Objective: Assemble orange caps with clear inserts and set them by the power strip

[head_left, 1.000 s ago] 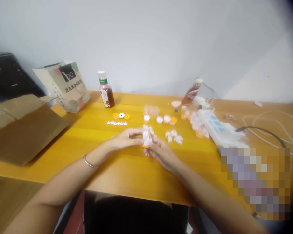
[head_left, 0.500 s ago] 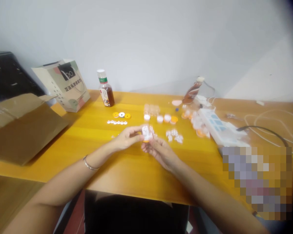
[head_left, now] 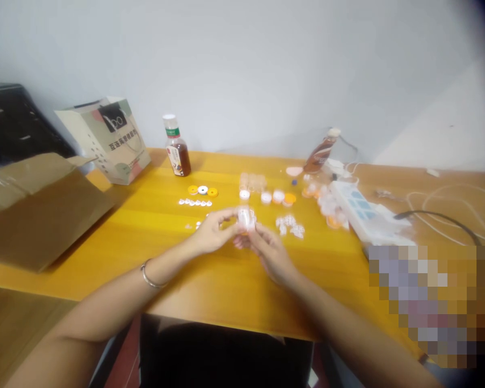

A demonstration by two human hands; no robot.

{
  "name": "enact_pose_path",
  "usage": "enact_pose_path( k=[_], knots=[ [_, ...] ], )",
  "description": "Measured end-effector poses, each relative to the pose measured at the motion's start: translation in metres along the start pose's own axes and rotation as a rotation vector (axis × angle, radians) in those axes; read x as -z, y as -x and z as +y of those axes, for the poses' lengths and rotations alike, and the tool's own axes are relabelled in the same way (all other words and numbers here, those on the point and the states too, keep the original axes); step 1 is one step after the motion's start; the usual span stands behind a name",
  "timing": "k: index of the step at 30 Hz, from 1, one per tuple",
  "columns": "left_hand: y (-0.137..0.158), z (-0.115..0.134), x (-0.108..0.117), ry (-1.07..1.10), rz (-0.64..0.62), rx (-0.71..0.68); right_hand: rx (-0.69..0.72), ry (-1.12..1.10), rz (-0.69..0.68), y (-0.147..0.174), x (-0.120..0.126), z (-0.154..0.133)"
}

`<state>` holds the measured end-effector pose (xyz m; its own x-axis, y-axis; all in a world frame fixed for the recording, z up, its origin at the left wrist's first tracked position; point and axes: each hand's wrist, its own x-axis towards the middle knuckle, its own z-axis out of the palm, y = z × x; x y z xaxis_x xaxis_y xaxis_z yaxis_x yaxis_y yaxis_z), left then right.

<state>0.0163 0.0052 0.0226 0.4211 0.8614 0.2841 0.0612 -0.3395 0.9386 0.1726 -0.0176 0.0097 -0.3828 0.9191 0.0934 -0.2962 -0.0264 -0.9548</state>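
Between my hands is a small, clear-and-white round container with orange at its base (head_left: pixel 246 219); blur hides its detail. My left hand (head_left: pixel 212 235) pinches it from the left with thumb and fingers. From the right and below, my right hand (head_left: pixel 271 252) grips it, its fingers curled under. Beyond my left hand lie a row of orange and white discs (head_left: pixel 202 190) with central holes and a row of little white pieces (head_left: pixel 195 203). Past the held container stand clear cups (head_left: pixel 253 182) and white and orange lids (head_left: pixel 278 196). White patterned pieces (head_left: pixel 290 225) lie scattered beyond my right hand.
A cardboard box (head_left: pixel 44 215) and a paper bag (head_left: pixel 123 145) stand at left. A bottle of dark drink (head_left: pixel 180 156) is upright; another bottle (head_left: pixel 322 152) leans at right. More white and orange parts (head_left: pixel 331 207) lie beside a white-and-blue item (head_left: pixel 353 205) and cables (head_left: pixel 440 215).
The container has shifted slightly right and turned in my fingers, with its orange base now more covered. My left hand has moved a little to the right.
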Motion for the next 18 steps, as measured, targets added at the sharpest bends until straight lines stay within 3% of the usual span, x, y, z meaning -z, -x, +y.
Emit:
enact_pose_path(
  k=[5, 9, 14, 18],
  knots=[
    [0.003, 0.002, 0.001, 0.241, -0.131, 0.074, -0.203, -0.318, -0.145, 0.003, -0.002, 0.001],
    [0.002, 0.008, 0.005, 0.199, -0.162, 0.058, -0.252, -0.403, -0.157, 0.003, -0.003, 0.002],
    [-0.003, 0.006, 0.01, -0.19, -0.08, -0.079, -0.166, -0.266, -0.006, -0.006, 0.005, 0.004],
    [0.001, -0.006, 0.003, -0.636, 0.041, -0.205, -0.013, 0.077, 0.085, -0.013, 0.011, 0.006]
  ],
)
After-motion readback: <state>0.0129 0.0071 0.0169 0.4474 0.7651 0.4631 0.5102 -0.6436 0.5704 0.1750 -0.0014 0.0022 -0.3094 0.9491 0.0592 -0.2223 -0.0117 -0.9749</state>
